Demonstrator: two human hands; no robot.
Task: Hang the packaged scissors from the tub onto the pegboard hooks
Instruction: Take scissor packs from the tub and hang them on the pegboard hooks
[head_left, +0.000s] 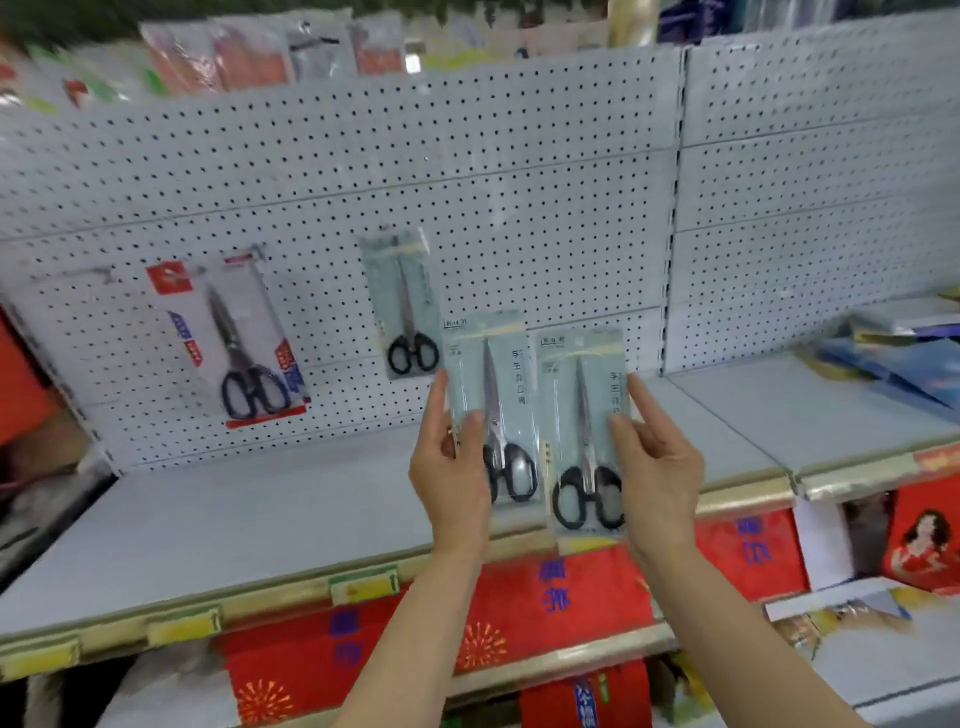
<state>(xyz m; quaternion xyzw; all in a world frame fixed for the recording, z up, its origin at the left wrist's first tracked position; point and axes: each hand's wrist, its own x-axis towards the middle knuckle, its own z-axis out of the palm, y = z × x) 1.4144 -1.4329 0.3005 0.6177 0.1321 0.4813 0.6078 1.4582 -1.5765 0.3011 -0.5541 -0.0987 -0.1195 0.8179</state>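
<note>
My left hand (451, 467) grips a pale green pack of black-handled scissors (493, 395), held upright in front of the white pegboard (519, 182). My right hand (657, 462) holds a second matching pack (584, 415) right beside it, slightly lower. One like pack (402, 301) hangs on the pegboard just up and left of my left hand. Further left hangs a larger white and red pack of scissors (244, 343), with another behind it. The tub is out of view.
A grey shelf (234, 519) runs under the pegboard, with yellow price tags on its front rail. Blue flat items (893, 358) lie on the shelf at the right. Red packaged goods fill the lower shelves. Blurred packets hang along the top.
</note>
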